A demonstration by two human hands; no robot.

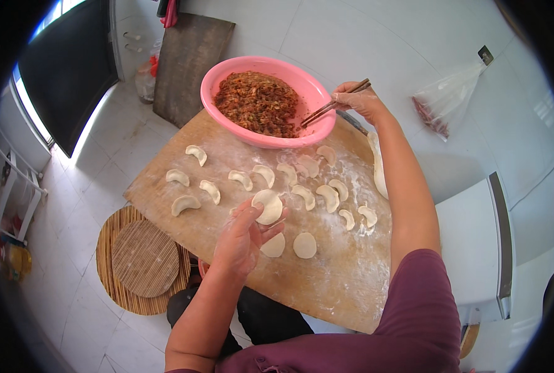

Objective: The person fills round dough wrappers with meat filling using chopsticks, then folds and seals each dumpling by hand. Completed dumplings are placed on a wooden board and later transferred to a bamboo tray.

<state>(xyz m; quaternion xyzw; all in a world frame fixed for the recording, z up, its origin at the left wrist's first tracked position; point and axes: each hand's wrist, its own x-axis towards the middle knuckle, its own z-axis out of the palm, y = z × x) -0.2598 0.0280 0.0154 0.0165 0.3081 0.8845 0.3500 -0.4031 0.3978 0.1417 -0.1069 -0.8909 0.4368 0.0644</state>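
My left hand [246, 233] holds a round dough wrapper [267, 207] above the floured wooden board [333, 284], thumb on its edge. In my right hand [358, 102] is a pair of wooden chopsticks [326, 111], their tips inside a pink plastic basin [221, 119] beside the minced filling [258, 105]. Two more wrappers lie on the board: one is partly covered by my left fingers, and the other wrapper [304, 245] is fully visible. Several crescent-shaped dumplings [329, 198] are spread across the middle and left of the board.
A dough roll [378, 165] lies at the board's right edge, partly behind my right arm. Round woven reed mats [146, 259] sit low at the left. A dark wooden panel [190, 65] leans on the wall, where a plastic bag [445, 102] hangs. A white cabinet [468, 238] stands right.
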